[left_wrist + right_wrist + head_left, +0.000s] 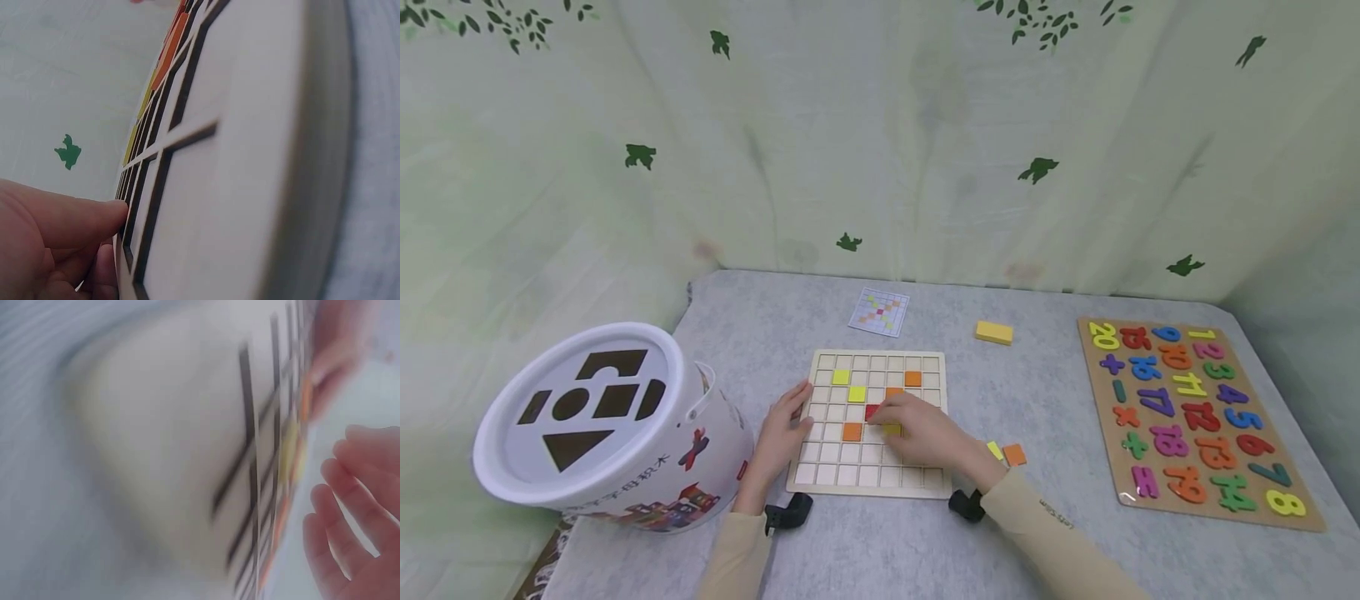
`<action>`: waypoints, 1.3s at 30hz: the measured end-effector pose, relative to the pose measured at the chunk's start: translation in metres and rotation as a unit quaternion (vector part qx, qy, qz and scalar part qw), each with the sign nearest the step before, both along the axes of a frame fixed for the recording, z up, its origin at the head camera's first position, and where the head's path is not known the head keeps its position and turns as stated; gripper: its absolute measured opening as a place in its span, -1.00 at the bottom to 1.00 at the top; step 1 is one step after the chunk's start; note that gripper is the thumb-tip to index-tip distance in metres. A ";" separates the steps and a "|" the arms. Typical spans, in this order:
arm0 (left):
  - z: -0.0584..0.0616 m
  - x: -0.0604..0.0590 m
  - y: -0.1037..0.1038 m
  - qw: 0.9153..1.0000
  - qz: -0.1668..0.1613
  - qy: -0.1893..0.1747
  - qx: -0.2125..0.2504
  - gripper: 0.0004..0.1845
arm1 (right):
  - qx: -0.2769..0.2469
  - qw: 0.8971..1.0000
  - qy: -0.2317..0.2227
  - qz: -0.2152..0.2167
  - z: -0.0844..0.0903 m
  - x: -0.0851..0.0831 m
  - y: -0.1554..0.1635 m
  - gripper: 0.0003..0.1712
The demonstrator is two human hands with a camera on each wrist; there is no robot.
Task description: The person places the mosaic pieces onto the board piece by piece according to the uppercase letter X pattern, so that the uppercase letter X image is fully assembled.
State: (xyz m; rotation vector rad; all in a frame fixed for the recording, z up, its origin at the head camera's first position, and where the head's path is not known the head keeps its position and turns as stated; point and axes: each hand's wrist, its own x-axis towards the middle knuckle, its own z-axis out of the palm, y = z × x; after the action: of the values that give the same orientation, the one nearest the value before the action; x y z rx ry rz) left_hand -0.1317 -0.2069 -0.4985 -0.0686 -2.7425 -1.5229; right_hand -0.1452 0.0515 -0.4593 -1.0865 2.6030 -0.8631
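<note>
Grid board [871, 423]: lying on the bench [1037, 417], just right of the white bucket [602, 417].
Left hand [786, 429]: fingers [75, 219] lying relaxed, touching the grid board's left edge.
Right hand [925, 433]: hovering over the board's middle beside the red tile [872, 411]; whether its fingers are gripping anything, I cannot tell.
Number puzzle [1195, 417]: lying well right of the board.

The right hand [925, 437] covers several cells of the grid board [827, 467], hiding most of a red tile [871, 411] and a yellow tile [891, 430]. The right wrist view is motion-blurred throughout. The pattern card [880, 312] is too small to read.
</note>
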 end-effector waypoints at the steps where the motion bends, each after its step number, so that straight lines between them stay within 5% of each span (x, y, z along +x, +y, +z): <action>1: 0.000 0.000 0.000 1.000 0.000 0.000 -0.001 -0.42 | -0.009 1.000 -0.013 -0.015 0.002 0.000 0.008 -0.67; 8: -0.001 0.000 0.001 1.000 0.006 -0.007 -0.004 -0.42 | -0.054 0.994 -0.041 -0.084 0.002 0.006 0.088 -0.70; 17: 0.000 0.001 0.000 1.000 0.004 0.004 -0.007 -0.43 | -0.011 0.989 -0.048 -0.139 -0.013 0.027 0.160 -0.69; 31: 0.001 0.000 0.001 1.000 -0.001 -0.001 0.000 -0.43 | -0.002 0.989 -0.044 -0.141 -0.012 0.029 0.160 -0.71; 39: 0.002 0.001 0.001 1.000 -0.001 0.000 -0.001 -0.43 | -0.023 0.990 -0.032 -0.134 -0.004 0.021 0.125 -0.75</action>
State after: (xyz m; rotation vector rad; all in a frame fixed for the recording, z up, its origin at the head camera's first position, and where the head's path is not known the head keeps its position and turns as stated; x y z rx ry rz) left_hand -0.1308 -0.2057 -0.4963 -0.0706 -2.7462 -1.5198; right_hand -0.1239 0.1770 -0.4631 -0.7140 2.7269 -0.9986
